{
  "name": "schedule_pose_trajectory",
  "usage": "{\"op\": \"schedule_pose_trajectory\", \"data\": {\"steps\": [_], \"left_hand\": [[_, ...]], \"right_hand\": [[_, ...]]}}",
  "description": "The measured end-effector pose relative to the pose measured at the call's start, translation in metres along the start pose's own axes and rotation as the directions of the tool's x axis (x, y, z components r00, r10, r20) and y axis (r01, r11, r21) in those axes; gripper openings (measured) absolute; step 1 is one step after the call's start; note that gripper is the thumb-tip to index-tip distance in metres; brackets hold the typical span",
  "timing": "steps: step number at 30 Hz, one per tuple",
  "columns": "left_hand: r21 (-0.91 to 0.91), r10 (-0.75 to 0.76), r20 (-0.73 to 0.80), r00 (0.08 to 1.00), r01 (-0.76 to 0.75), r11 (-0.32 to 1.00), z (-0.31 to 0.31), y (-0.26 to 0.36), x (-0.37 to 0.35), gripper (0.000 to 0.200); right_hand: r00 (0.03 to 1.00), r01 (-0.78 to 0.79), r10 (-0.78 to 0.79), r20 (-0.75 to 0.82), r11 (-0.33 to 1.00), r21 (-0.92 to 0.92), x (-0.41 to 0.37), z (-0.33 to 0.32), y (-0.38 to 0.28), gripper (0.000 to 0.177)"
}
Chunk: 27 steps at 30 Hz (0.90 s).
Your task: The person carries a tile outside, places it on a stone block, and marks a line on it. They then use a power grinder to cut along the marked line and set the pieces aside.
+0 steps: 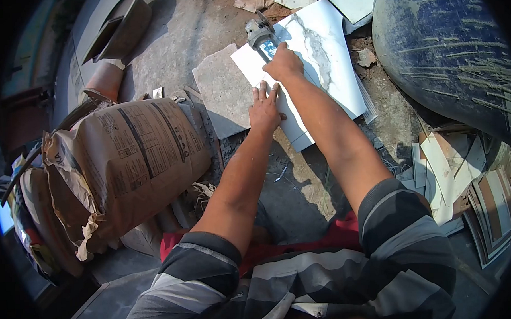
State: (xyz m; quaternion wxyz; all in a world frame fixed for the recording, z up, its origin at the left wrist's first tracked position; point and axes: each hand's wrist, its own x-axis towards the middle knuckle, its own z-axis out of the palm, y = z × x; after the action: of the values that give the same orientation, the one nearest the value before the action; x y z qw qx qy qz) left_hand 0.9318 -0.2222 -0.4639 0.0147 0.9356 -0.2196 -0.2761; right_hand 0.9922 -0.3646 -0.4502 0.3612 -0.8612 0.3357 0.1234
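A white tile with grey marbling (337, 70) lies on a rough stone slab (221, 87). My right hand (285, 64) is wrapped round the body of an angle grinder (260, 34), whose grey head and disc are over the tile's far part. My left hand (266, 109) rests with its fingers spread on the near left part of the tile, holding nothing. A thin line runs across the tile near its front corner.
On the left are a torn brown paper sack (146, 141), an orange-brown bucket (105, 81) and a tilted basin (127, 28). A big blue drum (450, 48) stands at the right. Tile offcuts (450, 168) are piled below it, and more tile pieces lie at the top.
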Motion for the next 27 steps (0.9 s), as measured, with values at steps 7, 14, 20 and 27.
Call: {"op": "schedule_pose_trajectory", "data": {"steps": [7,14,20,27], "left_hand": [[0.026,-0.023,0.01,1.0,0.023,0.999,0.001,0.002,-0.001,0.106],[0.053,-0.02,0.01,1.0,0.019,0.998,0.0,0.001,0.0,0.105],[0.046,-0.009,-0.006,1.0,0.009,0.999,0.002,0.001,-0.001,0.104],[0.064,-0.004,-0.005,1.0,0.004,0.998,0.003,0.0,0.0,0.104]], "right_hand": [[1.0,-0.009,0.009,0.005,1.0,-0.007,-0.004,-0.001,0.003,0.079],[1.0,-0.017,0.018,0.012,1.0,-0.019,-0.006,-0.001,0.006,0.081],[0.998,-0.039,0.039,0.047,0.999,-0.016,-0.014,-0.007,0.007,0.081],[0.999,-0.023,0.024,0.034,0.999,-0.024,-0.014,-0.005,0.011,0.087]]}}
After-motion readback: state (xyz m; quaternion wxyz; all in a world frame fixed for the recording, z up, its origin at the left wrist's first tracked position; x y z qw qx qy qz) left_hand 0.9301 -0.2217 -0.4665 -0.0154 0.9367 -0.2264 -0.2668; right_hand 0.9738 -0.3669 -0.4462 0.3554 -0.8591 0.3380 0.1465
